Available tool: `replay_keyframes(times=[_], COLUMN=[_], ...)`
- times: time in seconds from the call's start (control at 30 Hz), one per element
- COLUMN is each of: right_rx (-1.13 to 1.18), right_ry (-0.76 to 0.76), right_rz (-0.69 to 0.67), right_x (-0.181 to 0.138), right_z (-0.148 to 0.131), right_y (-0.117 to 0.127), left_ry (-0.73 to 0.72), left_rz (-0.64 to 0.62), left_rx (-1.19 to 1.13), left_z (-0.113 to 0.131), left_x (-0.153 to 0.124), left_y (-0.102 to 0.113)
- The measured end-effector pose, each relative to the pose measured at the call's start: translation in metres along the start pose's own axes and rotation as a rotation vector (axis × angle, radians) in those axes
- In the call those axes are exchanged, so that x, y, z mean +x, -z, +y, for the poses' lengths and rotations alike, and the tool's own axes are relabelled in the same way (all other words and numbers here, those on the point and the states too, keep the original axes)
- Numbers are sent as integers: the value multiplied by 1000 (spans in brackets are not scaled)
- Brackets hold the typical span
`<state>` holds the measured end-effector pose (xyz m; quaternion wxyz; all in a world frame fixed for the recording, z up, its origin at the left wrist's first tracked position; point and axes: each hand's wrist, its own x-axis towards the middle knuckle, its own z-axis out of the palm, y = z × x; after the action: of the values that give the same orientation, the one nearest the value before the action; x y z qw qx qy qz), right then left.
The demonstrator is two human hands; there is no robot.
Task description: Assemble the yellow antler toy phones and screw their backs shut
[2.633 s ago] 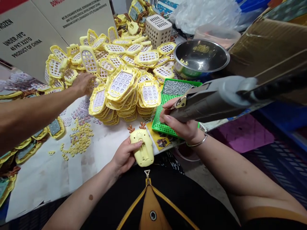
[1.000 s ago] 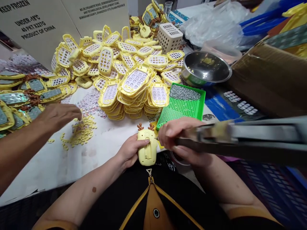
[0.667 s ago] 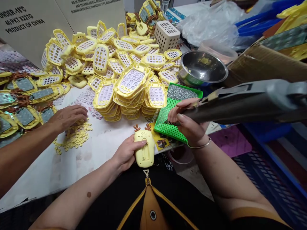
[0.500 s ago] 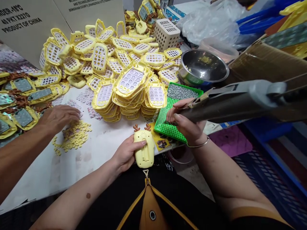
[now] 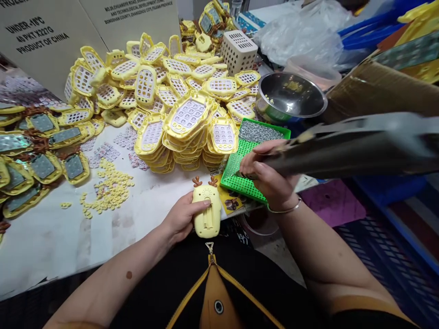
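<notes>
My left hand (image 5: 180, 215) grips a pale yellow toy phone (image 5: 207, 212) with brown antlers, its back and battery slot facing up. The thumb lies across the slot's upper part. My right hand (image 5: 272, 176) is wrapped round a dark power screwdriver (image 5: 325, 153), blurred along its body. The tool's tip is down over a green perforated tray (image 5: 238, 157); whether it touches a screw I cannot tell. Small silver screws (image 5: 260, 131) fill the tray's far end. Left of the tray stand stacks of yellow phone fronts (image 5: 188, 114) with keypads fitted.
Small yellow buttons (image 5: 109, 187) lie scattered on the table at left. Phone halves with circuit boards (image 5: 43, 164) lie beyond them. Behind are a heap of yellow shells (image 5: 146, 84), a beige perforated basket (image 5: 239, 52), a steel bowl (image 5: 291, 96) and a cardboard box (image 5: 380, 89).
Another person's hand over the yellow buttons at left has gone out of view. The screwdriver's rear end has shifted slightly. My left hand still holds the toy phone.
</notes>
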<state>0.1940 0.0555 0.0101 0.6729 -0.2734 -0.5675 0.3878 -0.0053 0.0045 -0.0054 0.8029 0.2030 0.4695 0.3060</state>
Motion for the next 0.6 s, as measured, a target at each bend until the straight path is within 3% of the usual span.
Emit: replay_keyframes(times=[0.1,0.2,0.4,0.6], right_rx=[141,220,258,113], right_ry=[53,49,-3,-82], right_rz=[16,-66,-198,-295], right_x=[0,-6,-16,-18], right_z=[-23,-34,-24,-11], right_y=[-20,-40,-60,-62], left_ry=[-12,-39,-94,-107], left_rz=[-2,-11,-28,-54], left_rx=[11,2,-1,10], left_z=[-2,-3,-6,-9], left_x=[0,0,-1,2], left_y=[-1,-2,-1,2])
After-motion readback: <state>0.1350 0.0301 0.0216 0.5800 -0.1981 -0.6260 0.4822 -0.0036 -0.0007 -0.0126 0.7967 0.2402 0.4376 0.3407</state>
